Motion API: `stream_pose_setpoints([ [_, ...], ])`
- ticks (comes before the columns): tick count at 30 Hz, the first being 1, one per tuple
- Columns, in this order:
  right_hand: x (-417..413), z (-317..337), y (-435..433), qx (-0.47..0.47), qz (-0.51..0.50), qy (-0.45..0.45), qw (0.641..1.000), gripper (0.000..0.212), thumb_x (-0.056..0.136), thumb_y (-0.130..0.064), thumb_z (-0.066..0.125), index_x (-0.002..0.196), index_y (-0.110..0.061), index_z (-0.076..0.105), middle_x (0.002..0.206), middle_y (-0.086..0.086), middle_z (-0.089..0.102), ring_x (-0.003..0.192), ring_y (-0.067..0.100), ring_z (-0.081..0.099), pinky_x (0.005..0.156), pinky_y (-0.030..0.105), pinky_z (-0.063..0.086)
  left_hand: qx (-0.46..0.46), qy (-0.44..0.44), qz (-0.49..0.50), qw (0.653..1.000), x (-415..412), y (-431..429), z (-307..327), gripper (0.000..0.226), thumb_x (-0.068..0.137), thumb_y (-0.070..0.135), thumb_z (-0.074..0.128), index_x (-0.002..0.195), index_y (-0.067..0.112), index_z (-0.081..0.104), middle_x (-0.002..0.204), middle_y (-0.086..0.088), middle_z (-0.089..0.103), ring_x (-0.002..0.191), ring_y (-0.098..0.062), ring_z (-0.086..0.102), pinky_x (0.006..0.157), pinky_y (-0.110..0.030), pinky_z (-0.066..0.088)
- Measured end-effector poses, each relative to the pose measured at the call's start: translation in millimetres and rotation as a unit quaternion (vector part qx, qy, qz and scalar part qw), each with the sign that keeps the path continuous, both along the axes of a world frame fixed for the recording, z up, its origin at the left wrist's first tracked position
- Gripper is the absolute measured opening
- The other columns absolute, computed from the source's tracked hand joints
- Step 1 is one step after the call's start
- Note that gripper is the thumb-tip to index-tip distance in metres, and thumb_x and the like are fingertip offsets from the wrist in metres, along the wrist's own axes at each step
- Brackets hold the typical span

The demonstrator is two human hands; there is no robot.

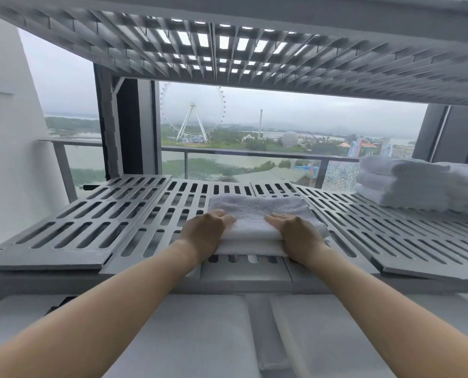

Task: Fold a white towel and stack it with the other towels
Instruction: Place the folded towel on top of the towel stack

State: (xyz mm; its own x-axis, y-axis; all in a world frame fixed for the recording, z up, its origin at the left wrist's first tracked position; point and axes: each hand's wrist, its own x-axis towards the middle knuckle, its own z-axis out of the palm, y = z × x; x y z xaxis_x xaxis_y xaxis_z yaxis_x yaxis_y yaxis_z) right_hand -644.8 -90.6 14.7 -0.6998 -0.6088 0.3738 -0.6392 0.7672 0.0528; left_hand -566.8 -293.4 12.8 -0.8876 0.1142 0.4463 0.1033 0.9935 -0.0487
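Head: left hand [207, 233], right hand [296, 233] grip folded towel [254, 210] on shelf [91, 222].

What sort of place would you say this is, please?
Probably a high-rise hotel's linen shelving: a slotted rack holds a stack of towels and a folded towel, and the window overlooks a Ferris wheel.
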Motion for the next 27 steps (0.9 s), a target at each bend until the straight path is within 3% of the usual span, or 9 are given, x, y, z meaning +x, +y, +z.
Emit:
stream_pose_setpoints([
  [3,-1,7,2,0.013,-0.009,-0.012,1.0,0.063,0.084,0.001,0.045,0.141,-0.025,0.034,0.147,-0.003,0.04,0.131,0.019,0.042,0.104,0.038,0.041,-0.051,-0.036,0.003,0.998,-7,-2,-1,0.071,0.085,-0.012,0.044,0.145,0.02,0.023,0.141,-0.004,0.039,0.12,-0.026,0.051,0.093,-0.033,0.048],
  [6,-5,16,16,0.016,-0.028,-0.055,0.998,0.063,0.082,-0.01,0.046,0.141,-0.03,0.033,0.148,-0.007,0.037,0.133,0.018,0.037,0.105,0.036,0.038,-0.082,-0.105,-0.021,0.991,-9,-11,0,0.077,0.087,-0.012,0.039,0.148,0.019,0.004,0.157,-0.009,0.008,0.144,-0.023,0.012,0.115,-0.037,0.024],
  [9,-2,22,25,0.039,-0.032,-0.075,0.996,0.069,0.08,-0.012,0.048,0.143,-0.032,0.029,0.152,-0.01,0.029,0.136,0.017,0.033,0.106,0.036,0.038,-0.026,-0.157,-0.037,0.987,-9,-19,5,0.078,0.088,-0.003,0.042,0.148,0.026,0.002,0.158,-0.003,-0.002,0.144,-0.018,0.001,0.118,-0.034,0.008],
  [12,-2,30,22,0.06,-0.018,-0.099,0.993,0.056,0.073,-0.007,0.046,0.125,-0.026,0.046,0.129,-0.005,0.053,0.118,0.025,0.051,0.084,0.033,0.049,0.029,-0.197,-0.037,0.979,-9,-17,15,0.074,0.086,0.015,0.043,0.148,0.031,0.004,0.158,0.003,-0.003,0.144,-0.015,0.0,0.115,-0.034,0.007],
  [14,-3,40,14,0.038,-0.013,-0.157,0.987,0.045,0.075,-0.006,0.041,0.115,-0.023,0.052,0.119,0.0,0.058,0.106,0.025,0.055,0.07,0.026,0.043,0.033,-0.208,-0.051,0.976,-14,-12,23,0.067,0.088,0.024,0.039,0.148,0.026,0.01,0.158,0.001,0.001,0.144,-0.013,0.001,0.114,-0.032,0.006],
  [16,-9,51,2,-0.011,-0.018,-0.2,0.979,0.05,0.082,-0.006,0.037,0.13,-0.018,0.047,0.138,0.004,0.048,0.119,0.024,0.048,0.085,0.027,0.041,0.072,-0.208,-0.078,0.972,-23,-4,30,0.058,0.092,0.025,0.034,0.147,0.018,0.02,0.157,-0.002,0.01,0.143,-0.013,0.009,0.111,-0.027,0.009],
  [18,-17,58,-14,-0.052,-0.018,-0.192,0.98,0.044,0.088,-0.012,0.037,0.13,-0.014,0.049,0.139,0.008,0.047,0.123,0.025,0.045,0.099,0.034,0.038,0.128,-0.203,-0.099,0.966,-37,5,35,0.051,0.096,0.024,0.03,0.146,0.015,0.026,0.156,-0.002,0.018,0.142,-0.011,0.013,0.11,-0.023,0.008],
  [21,-30,55,-39,-0.059,0.008,-0.193,0.979,0.036,0.095,-0.022,0.033,0.122,-0.012,0.055,0.13,0.01,0.055,0.115,0.026,0.05,0.092,0.032,0.039,0.172,-0.186,-0.092,0.963,-61,14,39,0.048,0.099,0.039,0.022,0.144,0.022,0.031,0.153,0.0,0.026,0.14,-0.015,0.019,0.116,-0.035,0.012],
  [27,-71,28,-26,-0.08,-0.041,-0.254,0.963,0.043,0.098,-0.035,0.032,0.14,-0.03,0.036,0.15,0.001,0.034,0.137,0.022,0.031,0.113,0.035,0.019,0.134,-0.203,0.007,0.97,-85,-14,10,0.05,0.095,0.056,0.022,0.143,0.045,0.015,0.157,0.0,0.009,0.144,-0.023,0.003,0.117,-0.046,0.001],
])
